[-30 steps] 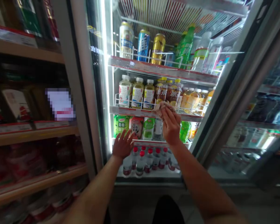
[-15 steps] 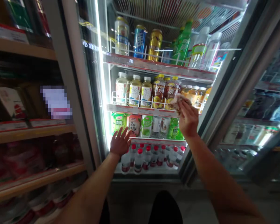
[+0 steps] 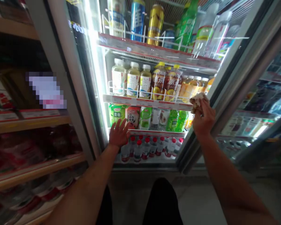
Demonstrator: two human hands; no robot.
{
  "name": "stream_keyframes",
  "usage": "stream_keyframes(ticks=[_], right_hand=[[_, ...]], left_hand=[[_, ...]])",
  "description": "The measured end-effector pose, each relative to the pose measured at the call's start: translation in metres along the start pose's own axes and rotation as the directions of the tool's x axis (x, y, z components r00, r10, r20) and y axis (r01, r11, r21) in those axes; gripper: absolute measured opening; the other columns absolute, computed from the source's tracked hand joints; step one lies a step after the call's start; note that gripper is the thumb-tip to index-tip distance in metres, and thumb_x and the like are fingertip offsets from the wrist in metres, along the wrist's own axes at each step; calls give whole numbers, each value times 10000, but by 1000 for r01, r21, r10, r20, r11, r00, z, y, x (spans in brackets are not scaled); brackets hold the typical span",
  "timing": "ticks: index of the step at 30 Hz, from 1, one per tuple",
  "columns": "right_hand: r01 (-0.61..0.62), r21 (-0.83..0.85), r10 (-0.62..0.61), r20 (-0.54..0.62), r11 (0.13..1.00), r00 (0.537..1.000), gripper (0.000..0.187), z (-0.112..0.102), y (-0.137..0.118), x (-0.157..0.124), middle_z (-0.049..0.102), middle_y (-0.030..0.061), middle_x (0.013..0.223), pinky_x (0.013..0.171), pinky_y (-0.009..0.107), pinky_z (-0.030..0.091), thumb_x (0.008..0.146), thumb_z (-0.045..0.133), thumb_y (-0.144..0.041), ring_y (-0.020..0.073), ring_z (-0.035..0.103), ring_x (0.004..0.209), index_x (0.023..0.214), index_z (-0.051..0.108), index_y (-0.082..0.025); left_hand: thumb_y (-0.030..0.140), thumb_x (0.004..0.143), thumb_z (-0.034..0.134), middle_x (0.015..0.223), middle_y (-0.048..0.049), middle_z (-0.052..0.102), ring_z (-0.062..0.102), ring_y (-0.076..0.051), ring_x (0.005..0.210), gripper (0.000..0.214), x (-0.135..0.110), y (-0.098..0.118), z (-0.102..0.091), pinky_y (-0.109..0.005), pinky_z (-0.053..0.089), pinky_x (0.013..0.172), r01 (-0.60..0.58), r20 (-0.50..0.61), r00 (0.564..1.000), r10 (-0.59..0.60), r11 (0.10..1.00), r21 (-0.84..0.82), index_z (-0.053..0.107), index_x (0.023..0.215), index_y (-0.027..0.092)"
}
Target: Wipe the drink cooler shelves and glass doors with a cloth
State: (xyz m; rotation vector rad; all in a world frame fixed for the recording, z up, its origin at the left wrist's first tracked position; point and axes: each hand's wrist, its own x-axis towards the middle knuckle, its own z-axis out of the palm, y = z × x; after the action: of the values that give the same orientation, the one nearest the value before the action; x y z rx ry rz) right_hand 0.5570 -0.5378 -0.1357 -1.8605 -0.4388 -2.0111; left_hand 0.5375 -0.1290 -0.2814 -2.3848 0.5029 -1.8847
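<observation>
A glass-fronted drinks fridge stands before me, its glass door (image 3: 159, 120) apparently closed over the lit shelves. My right hand (image 3: 204, 120) grips a crumpled, pale brown-and-white cloth (image 3: 199, 100) near the right side of the door. Lower left, my left hand (image 3: 119, 133) is held with fingers spread and nothing in it, in front of the green and red drink packs; it seems to rest on the glass, though contact is hard to tell. Behind the glass are iced-tea bottles (image 3: 158, 82) and, on the bottom, red-capped bottles (image 3: 138, 150).
At left, wooden shelves (image 3: 37, 125) carry bottles and boxes with price strips. The fridge's metal door frame (image 3: 234, 90) runs along the right, with another fridge section beyond. Cans (image 3: 155, 25) fill the upper shelf. My knees (image 3: 162, 203) show at the bottom above the grey floor.
My right hand has moved right with the cloth, from before the iced-tea bottles toward the door frame. The left hand stays spread in nearly the same place. The view has tilted slightly down.
</observation>
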Motion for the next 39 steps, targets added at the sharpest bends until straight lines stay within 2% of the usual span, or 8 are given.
stream_keyframes(ticks=[4,8,16,19,24,31,35,39], right_hand=[[-128,-25,129,57,991,990,364,-9,-3,-49,705,179,1241,990,494,540,956,488,-210,274,656,1195,1262,667,-131],[-127,-16,127,165,992,978,285,-21,-6,-107,706,186,1207,944,519,559,953,523,-247,290,681,1130,1157,691,-141],[-254,66,231,243,965,942,289,-30,-21,-145,657,191,1293,981,557,551,955,560,-293,311,642,1198,1200,667,-184],[-316,102,286,229,943,930,320,-25,-33,-143,643,199,1278,982,544,559,954,585,-321,308,633,1201,1223,658,-163],[-316,133,300,127,939,946,344,-2,-57,-107,656,176,1222,1022,492,561,960,597,-322,278,640,1195,1255,660,-158],[-207,180,179,161,962,971,282,15,-107,-113,666,153,1181,977,525,590,969,576,-248,283,652,1168,1221,690,-194],[-188,294,148,153,937,977,285,28,-129,-99,652,142,1191,1006,518,565,964,594,-225,273,634,1181,1226,700,-185],[-119,302,77,147,946,986,310,41,-153,-89,654,133,1178,1004,526,554,972,570,-197,270,621,1179,1258,688,-207]], left_hand=[[346,981,532,1542,-82,470,267,-267,1519,643,-1,0,1,-449,169,1241,26,27,999,-25,999,-42,303,1580,292],[352,986,514,1540,-88,474,267,-271,1519,613,-2,0,2,-459,175,1238,15,25,1000,-14,1000,-7,335,1568,278],[370,976,517,1549,-69,465,284,-272,1513,590,-4,0,4,-454,154,1246,58,77,996,-54,997,-56,382,1546,297],[361,980,515,1530,-64,491,293,-262,1511,570,-3,1,3,-436,160,1243,43,59,997,-41,999,-28,402,1535,292],[362,988,491,1532,-66,488,297,-254,1510,531,-2,3,1,-429,150,1244,70,96,993,-66,997,-42,441,1512,289],[359,996,487,1521,-61,500,253,-232,1525,518,0,6,-4,-401,105,1257,21,64,998,-19,999,-28,458,1503,257],[355,1000,483,1514,-49,509,309,-236,1505,497,1,7,-6,-402,126,1247,33,84,996,-30,999,-30,479,1490,270],[360,1008,479,1501,-52,524,363,-237,1480,472,3,9,-8,-398,138,1239,22,76,997,-21,1000,-2,507,1470,266]])
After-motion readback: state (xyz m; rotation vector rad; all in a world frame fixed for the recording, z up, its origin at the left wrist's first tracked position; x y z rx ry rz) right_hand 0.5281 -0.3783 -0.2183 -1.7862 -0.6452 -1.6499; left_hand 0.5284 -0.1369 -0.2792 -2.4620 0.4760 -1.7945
